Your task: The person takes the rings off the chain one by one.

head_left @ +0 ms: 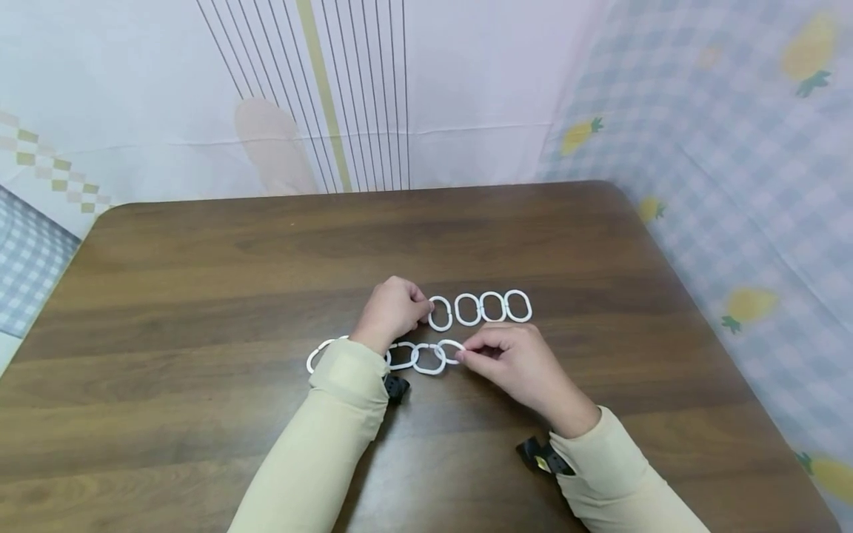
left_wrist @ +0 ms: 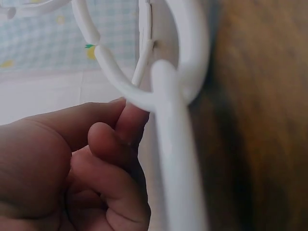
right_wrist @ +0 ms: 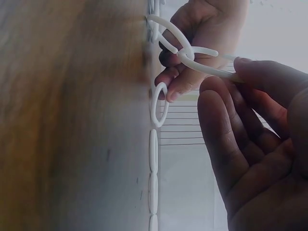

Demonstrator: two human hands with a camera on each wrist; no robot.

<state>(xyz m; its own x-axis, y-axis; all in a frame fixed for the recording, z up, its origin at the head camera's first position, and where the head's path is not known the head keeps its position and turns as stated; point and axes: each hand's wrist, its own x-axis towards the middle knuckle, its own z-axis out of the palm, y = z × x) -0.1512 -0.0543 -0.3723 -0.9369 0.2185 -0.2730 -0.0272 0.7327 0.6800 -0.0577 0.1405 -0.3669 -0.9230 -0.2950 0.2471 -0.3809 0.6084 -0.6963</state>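
Observation:
My left hand pinches the left edge of a loose white oval ring, the leftmost in a short row. In the right wrist view, this ring is tilted slightly at the fingertips. Nearer to me lies a chain of white oval links, partly hidden under the left wrist. My right hand pinches the chain's right end link between thumb and index finger. That end link is raised off the table in the right wrist view. Close to the left wrist camera, a chain link looms large and blurred.
Three more white rings lie side by side to the right of the pinched one. Everything rests on a brown wooden table. Patterned cloth hangs behind the table and along its right side. Each wrist carries a black camera.

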